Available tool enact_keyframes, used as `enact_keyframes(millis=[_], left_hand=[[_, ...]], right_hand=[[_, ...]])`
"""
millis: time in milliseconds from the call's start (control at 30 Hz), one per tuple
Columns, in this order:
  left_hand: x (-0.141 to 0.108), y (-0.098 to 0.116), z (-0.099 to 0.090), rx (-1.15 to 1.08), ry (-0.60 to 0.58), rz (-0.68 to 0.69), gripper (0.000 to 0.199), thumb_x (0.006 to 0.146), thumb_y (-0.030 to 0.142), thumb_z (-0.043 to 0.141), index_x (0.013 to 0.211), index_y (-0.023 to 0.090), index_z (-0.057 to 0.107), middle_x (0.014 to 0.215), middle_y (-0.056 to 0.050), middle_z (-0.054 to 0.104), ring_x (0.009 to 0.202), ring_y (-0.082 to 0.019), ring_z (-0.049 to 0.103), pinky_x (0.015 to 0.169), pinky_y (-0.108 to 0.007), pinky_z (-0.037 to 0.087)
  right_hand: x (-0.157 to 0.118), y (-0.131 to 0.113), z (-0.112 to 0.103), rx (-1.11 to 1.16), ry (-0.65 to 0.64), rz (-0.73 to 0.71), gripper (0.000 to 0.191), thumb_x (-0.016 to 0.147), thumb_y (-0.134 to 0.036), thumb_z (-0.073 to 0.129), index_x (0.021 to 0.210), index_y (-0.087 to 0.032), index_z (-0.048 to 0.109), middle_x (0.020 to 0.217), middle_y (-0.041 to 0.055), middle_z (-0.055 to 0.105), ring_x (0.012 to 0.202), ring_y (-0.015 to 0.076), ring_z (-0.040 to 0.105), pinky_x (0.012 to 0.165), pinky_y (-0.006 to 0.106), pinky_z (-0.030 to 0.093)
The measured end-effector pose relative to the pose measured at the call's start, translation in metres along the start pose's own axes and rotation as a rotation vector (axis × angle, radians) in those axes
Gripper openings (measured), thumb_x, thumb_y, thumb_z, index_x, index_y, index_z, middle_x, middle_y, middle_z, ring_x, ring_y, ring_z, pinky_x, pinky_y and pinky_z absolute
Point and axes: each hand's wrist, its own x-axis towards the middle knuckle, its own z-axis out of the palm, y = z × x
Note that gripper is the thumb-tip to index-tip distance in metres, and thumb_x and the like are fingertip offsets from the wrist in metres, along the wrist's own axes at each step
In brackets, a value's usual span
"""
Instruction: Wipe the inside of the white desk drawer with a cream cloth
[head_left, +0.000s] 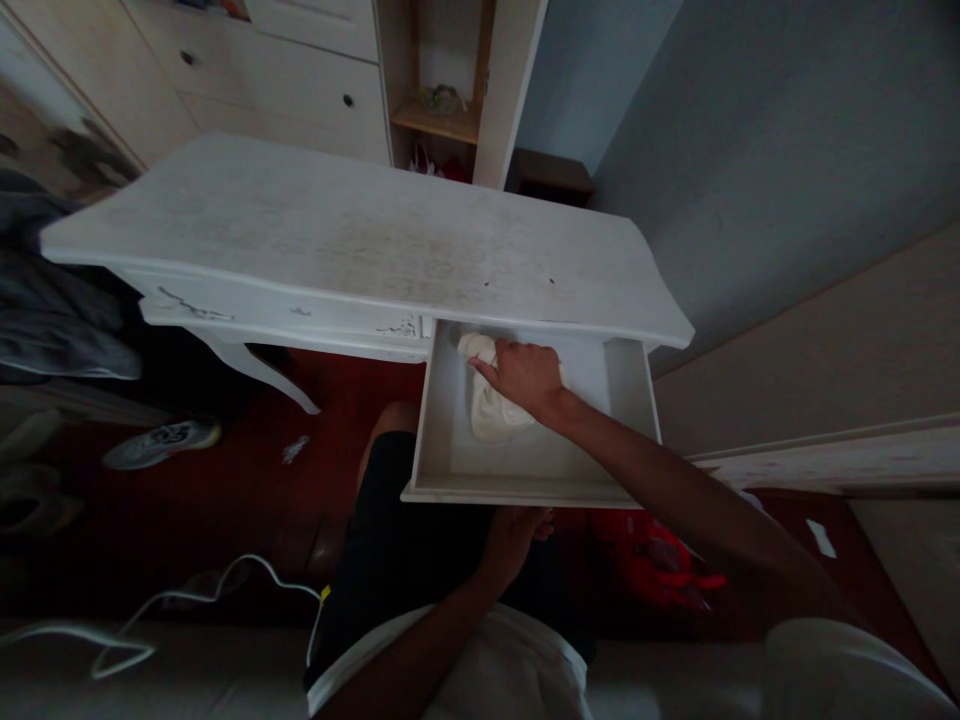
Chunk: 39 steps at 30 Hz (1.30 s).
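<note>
The right hand is resting on a cream cloth inside the pulled-out drawer of a white table. The cloth is lying under the palm and fingers, with one bunched end sticking out past the thumb on the left and a wider, creased part spreading below the hand toward the drawer's front. The fingers are lying close together and bending over the cloth, while the thumb is pointing away from them to the left, across the fabric (the fingertips are hiding from view, so I cannot tell whether they are pinching it or only pressing on it). The cloth is occupying the left half of the drawer floor, just beside the left wall, and the right forearm is crossing over the drawer's front edge. The left hand is hanging below that front edge, above the person's lap, apart from the cloth; its fingers are partly disappearing in shadow, and I cannot tell whether they are curling or spreading.
</note>
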Motion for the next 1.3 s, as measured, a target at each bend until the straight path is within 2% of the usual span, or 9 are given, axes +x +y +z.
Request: enact_keyframes(millis=[167, 300, 400, 567, 667, 800, 900, 1033, 1300], left_hand=[[0.0, 0.0, 0.0, -0.013, 0.005, 0.001, 0.053, 0.054, 0.063, 0.076, 0.075, 0.015, 0.069, 0.069, -0.006, 0.07, 0.06, -0.016, 0.064, 0.06, -0.028, 0.049], [0.001, -0.003, 0.001, -0.035, 0.019, 0.001, 0.052, 0.054, 0.062, 0.076, 0.074, 0.014, 0.068, 0.068, -0.005, 0.069, 0.059, -0.015, 0.063, 0.059, -0.027, 0.049], [0.001, -0.004, 0.001, -0.044, 0.037, -0.001, 0.052, 0.053, 0.061, 0.078, 0.074, 0.015, 0.067, 0.068, -0.004, 0.069, 0.059, -0.015, 0.063, 0.058, -0.027, 0.048], [0.0, -0.001, 0.0, -0.035, 0.041, -0.005, 0.057, 0.052, 0.064, 0.078, 0.076, 0.014, 0.067, 0.068, -0.005, 0.069, 0.059, -0.016, 0.064, 0.058, -0.028, 0.049], [-0.001, -0.001, 0.0, -0.025, 0.029, 0.001, 0.059, 0.051, 0.067, 0.077, 0.076, 0.014, 0.068, 0.067, -0.005, 0.069, 0.059, -0.015, 0.064, 0.058, -0.027, 0.048], [0.001, -0.005, -0.001, -0.023, 0.021, 0.03, 0.062, 0.052, 0.069, 0.077, 0.077, 0.014, 0.068, 0.068, -0.005, 0.069, 0.06, -0.016, 0.064, 0.058, -0.027, 0.049], [0.002, -0.008, -0.002, -0.022, 0.034, 0.035, 0.062, 0.052, 0.07, 0.077, 0.078, 0.014, 0.068, 0.068, -0.005, 0.069, 0.059, -0.016, 0.064, 0.058, -0.027, 0.049], [0.004, -0.011, -0.004, -0.003, 0.023, 0.054, 0.064, 0.053, 0.072, 0.076, 0.078, 0.014, 0.069, 0.07, -0.006, 0.07, 0.06, -0.016, 0.065, 0.058, -0.028, 0.05], [0.006, -0.013, -0.008, 0.03, 0.031, 0.062, 0.069, 0.054, 0.074, 0.075, 0.087, 0.013, 0.071, 0.075, -0.009, 0.073, 0.065, -0.02, 0.068, 0.062, -0.031, 0.053]], right_hand=[[-0.024, 0.004, 0.026, 0.065, 0.068, -0.266, 0.065, 0.096, -0.06, 0.04, 0.138, -0.012, 0.047, 0.132, 0.0223, 0.059, 0.116, 0.0334, 0.058, 0.093, 0.044, 0.046], [-0.036, 0.005, 0.055, 0.075, -0.014, -0.608, 0.082, 0.081, -0.047, 0.07, 0.151, -0.021, 0.035, 0.158, 0.0165, 0.033, 0.14, 0.0405, 0.033, 0.109, 0.052, 0.032], [-0.033, 0.007, 0.066, 0.085, -0.047, -0.705, 0.087, 0.076, -0.037, 0.075, 0.152, -0.024, 0.034, 0.16, 0.0139, 0.028, 0.143, 0.0415, 0.028, 0.112, 0.053, 0.028], [-0.007, 0.011, 0.07, 0.114, 0.031, -0.596, 0.075, 0.074, -0.037, 0.075, 0.141, -0.017, 0.049, 0.158, 0.0158, 0.033, 0.14, 0.0399, 0.033, 0.113, 0.052, 0.028], [0.016, 0.011, 0.066, 0.127, 0.135, -0.402, 0.07, 0.076, -0.039, 0.073, 0.136, -0.01, 0.052, 0.156, 0.02, 0.034, 0.139, 0.0412, 0.035, 0.114, 0.051, 0.028], [0.039, -0.004, 0.057, 0.171, 0.202, -0.183, 0.061, 0.083, -0.036, 0.066, 0.134, -0.007, 0.051, 0.145, 0.0222, 0.048, 0.13, 0.0387, 0.046, 0.107, 0.05, 0.038], [0.046, -0.022, 0.055, 0.2, 0.234, -0.205, 0.057, 0.084, -0.032, 0.065, 0.134, -0.008, 0.052, 0.148, 0.0209, 0.047, 0.132, 0.0376, 0.044, 0.105, 0.049, 0.041], [0.047, -0.033, 0.058, 0.225, 0.279, -0.34, 0.055, 0.082, -0.028, 0.068, 0.132, -0.008, 0.054, 0.153, 0.0184, 0.04, 0.141, 0.0329, 0.035, 0.114, 0.044, 0.033], [0.042, -0.003, 0.057, 0.132, 0.242, -0.272, 0.06, 0.082, -0.033, 0.067, 0.136, -0.011, 0.05, 0.148, 0.0156, 0.048, 0.129, 0.0341, 0.047, 0.105, 0.045, 0.043]])
